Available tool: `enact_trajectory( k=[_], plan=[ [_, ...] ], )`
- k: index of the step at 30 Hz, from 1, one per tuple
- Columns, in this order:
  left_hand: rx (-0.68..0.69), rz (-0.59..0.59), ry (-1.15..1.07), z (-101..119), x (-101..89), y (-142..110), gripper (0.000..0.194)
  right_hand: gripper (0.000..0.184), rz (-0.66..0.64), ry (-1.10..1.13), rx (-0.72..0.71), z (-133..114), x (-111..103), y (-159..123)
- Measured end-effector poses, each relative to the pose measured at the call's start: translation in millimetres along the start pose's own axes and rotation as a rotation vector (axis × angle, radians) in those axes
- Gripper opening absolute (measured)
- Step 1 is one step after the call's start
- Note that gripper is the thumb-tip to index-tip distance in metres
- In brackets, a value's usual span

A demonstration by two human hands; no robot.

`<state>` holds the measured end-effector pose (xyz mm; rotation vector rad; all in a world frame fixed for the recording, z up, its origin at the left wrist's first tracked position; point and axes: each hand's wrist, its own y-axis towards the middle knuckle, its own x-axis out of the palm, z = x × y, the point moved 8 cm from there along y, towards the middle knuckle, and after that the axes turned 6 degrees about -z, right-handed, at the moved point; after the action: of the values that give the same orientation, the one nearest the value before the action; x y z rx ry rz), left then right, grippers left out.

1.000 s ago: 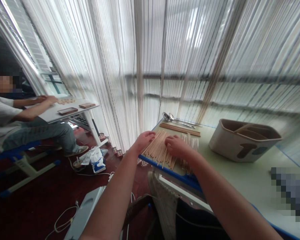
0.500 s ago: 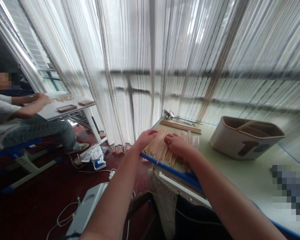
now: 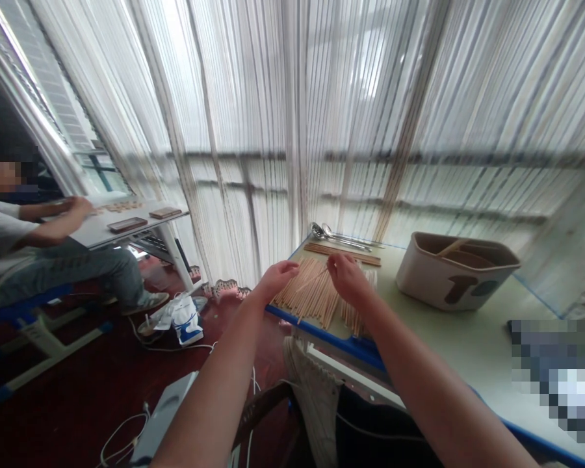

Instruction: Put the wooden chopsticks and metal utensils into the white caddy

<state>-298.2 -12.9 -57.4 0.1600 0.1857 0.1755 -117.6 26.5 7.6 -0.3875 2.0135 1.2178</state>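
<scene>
I'm standing in what is looking like a shared workroom or a classroom; I can't tell which. Sheer striped curtains [image 3: 253, 97] are hanging in front of the windows [image 3: 63, 78], and daylight is coming through. Two separate tables are giving it away: the near desk [image 3: 419, 325], showing a blue edge, is holding sticks [image 3: 307, 299], a bin [image 3: 414, 279] and ladles [image 3: 316, 231] (kitchen things, I'm thinking, but they're lying on a desk). At the far table [image 3: 93, 236], which is bearing small pieces [image 3: 121, 207] and a tray [image 3: 127, 224], a co-worker [image 3: 0, 224] is sitting on a blue seat [image 3: 39, 300]. Cords [image 3: 175, 350] are trailing across the dark red floor [image 3: 43, 357], where a bag [image 3: 188, 318] and a cup [image 3: 147, 327] are standing.
</scene>
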Motion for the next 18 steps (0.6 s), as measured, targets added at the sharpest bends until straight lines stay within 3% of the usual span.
enact_trajectory(
  k=[11,14,18],
  plan=[
    [-0.074,0.038,0.046,4.4,-6.5,7.4,0.045,0.034,0.16,0.282,0.058,3.1,-38.8,-3.1],
    [-0.049,0.054,0.121,5.6,-8.6,9.2,0.045,0.028,0.239,0.352,0.074,6.0,-59.2,-8.0],
    [-0.043,0.071,0.182,3.0,-12.9,10.4,0.045,0.029,0.46,0.43,0.136,15.6,-100.5,-23.7]
  ],
)
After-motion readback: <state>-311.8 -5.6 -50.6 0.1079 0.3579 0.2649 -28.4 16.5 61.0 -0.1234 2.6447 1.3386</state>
